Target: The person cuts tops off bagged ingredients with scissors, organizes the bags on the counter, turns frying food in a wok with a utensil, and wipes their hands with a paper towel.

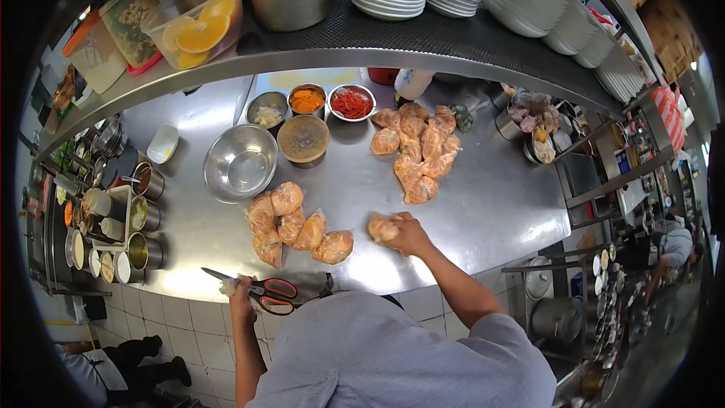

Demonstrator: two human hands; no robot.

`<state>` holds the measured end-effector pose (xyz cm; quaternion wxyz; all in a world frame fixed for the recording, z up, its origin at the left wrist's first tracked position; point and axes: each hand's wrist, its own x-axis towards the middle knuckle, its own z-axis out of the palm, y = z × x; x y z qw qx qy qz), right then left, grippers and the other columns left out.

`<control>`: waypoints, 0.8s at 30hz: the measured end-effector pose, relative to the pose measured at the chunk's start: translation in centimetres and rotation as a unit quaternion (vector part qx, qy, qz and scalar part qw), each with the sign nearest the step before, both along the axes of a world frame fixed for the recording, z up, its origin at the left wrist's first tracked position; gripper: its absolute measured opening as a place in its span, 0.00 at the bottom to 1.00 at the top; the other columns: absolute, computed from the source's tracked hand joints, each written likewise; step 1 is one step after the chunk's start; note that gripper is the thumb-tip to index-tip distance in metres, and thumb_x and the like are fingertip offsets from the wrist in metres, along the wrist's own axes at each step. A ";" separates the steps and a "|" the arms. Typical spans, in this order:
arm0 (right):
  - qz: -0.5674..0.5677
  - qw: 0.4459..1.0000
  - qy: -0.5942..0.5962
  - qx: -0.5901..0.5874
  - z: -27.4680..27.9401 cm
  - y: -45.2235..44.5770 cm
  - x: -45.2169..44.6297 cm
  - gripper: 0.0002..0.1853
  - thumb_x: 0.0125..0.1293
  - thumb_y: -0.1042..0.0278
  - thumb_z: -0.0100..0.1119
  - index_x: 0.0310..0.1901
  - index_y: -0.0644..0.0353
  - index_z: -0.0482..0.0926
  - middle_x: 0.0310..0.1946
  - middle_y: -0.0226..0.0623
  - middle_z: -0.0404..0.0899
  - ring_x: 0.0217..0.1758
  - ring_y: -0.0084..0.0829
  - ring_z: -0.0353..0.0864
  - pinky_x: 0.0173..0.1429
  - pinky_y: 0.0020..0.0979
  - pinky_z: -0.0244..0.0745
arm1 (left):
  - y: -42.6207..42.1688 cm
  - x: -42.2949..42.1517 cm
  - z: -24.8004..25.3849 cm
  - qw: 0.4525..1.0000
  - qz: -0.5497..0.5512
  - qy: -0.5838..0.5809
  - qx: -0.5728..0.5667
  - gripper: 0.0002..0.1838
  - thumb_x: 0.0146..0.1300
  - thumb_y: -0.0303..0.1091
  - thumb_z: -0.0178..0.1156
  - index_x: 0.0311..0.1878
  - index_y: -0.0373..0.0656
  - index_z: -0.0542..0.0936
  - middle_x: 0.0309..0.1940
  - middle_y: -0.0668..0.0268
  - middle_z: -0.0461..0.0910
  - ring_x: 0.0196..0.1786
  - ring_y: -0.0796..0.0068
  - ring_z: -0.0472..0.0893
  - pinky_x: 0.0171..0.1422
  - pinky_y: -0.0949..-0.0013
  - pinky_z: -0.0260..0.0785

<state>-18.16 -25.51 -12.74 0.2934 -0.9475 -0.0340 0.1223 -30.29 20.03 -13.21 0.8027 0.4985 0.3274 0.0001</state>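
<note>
My right hand (408, 236) is closed round a small clear bag of pale orange food (383, 227), just over the steel table. Near the table's front edge, my left hand (241, 301) has its fingers closed on a crumpled whitish piece (228, 285) that looks like plastic. Scissors (273, 287) with black and red handles touch or lie beside that hand, blades pointing left; whether it grips them too, I cannot tell. Several filled bags (308, 231) sit in a group between my hands and the bowls. A larger group of similar bags (423, 147) lies farther back on the right.
An empty steel bowl (240, 164) stands near a tub of brown contents (303, 140). Behind are bowls of red strips (353, 103) and orange paste (306, 99). A shelf (362, 57) with plates crosses overhead. Sauce pots (143, 211) line the left; other people are at both sides.
</note>
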 end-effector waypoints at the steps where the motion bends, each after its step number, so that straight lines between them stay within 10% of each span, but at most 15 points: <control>1: -0.044 0.990 0.018 0.132 0.1 -1.0 0.3 0.33 0.42 0.54 0.77 0.50 0.61 0.80 0.53 0.43 0.75 0.54 0.38 0.76 0.57 0.37 0.74 | 0.2 -0.1 0.0 1.000 0.005 -0.001 0.000 0.11 0.61 0.36 0.62 0.41 0.39 0.76 0.33 0.67 0.78 0.35 0.71 0.79 0.42 0.68 0.73; 3: -0.133 0.948 0.048 0.286 0.7 -2.3 2.2 0.31 0.42 0.60 0.76 0.49 0.65 0.79 0.53 0.48 0.73 0.56 0.44 0.74 0.60 0.36 0.72 | 0.4 -0.2 -0.3 1.000 0.001 -0.014 -0.012 0.10 0.61 0.35 0.61 0.41 0.40 0.77 0.34 0.66 0.78 0.37 0.71 0.79 0.44 0.68 0.72; 9: -0.124 0.965 -0.224 -0.064 8.2 -3.7 10.5 0.43 0.44 0.59 0.77 0.61 0.66 0.67 0.61 0.55 0.67 0.65 0.49 0.67 0.66 0.40 0.65 | 0.0 0.0 0.7 0.999 -0.015 0.008 0.036 0.11 0.60 0.35 0.61 0.40 0.39 0.78 0.35 0.66 0.78 0.40 0.71 0.78 0.49 0.67 0.70; 16: 0.316 0.945 0.005 -0.078 5.1 13.6 5.2 0.56 0.38 0.53 0.80 0.72 0.43 0.58 0.76 0.48 0.37 0.75 0.61 0.44 0.75 0.52 0.51 | 0.5 -1.7 -0.9 0.999 0.020 0.009 -0.030 0.11 0.62 0.35 0.62 0.41 0.37 0.78 0.33 0.65 0.79 0.36 0.72 0.79 0.44 0.68 0.72; 20: 0.284 0.950 -0.040 -0.126 2.6 16.6 1.2 0.56 0.40 0.55 0.78 0.72 0.36 0.54 0.76 0.45 0.39 0.70 0.63 0.53 0.59 0.65 0.64 | 0.8 -3.2 -0.6 0.998 0.056 0.025 0.000 0.11 0.61 0.34 0.62 0.42 0.39 0.79 0.35 0.66 0.79 0.38 0.72 0.79 0.44 0.68 0.72; 24: 0.217 0.968 -0.123 -0.029 0.7 16.1 1.3 0.31 0.51 0.51 0.69 0.59 0.43 0.72 0.61 0.40 0.63 0.48 0.49 0.77 0.53 0.44 0.75 | 1.2 -4.0 -1.2 0.996 0.088 0.020 0.000 0.11 0.60 0.35 0.63 0.41 0.40 0.78 0.34 0.65 0.80 0.35 0.70 0.80 0.41 0.67 0.74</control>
